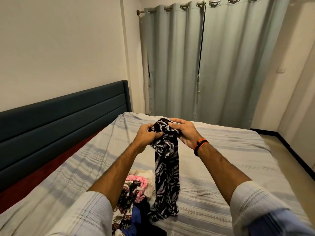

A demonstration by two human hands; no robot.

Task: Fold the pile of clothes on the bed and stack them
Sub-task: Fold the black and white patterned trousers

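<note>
A black garment with a white leaf print hangs bunched from both my hands above the bed. My left hand grips its top left part. My right hand grips the top right part, and a red and black band circles that wrist. The garment's lower end reaches down to the bedsheet. A pile of unfolded clothes, pink, cream, patterned and blue, lies on the sheet below my left forearm.
The bed has a grey striped sheet and a dark blue padded headboard at the left. Grey-green curtains hang behind the bed. A strip of floor runs along the bed's right side.
</note>
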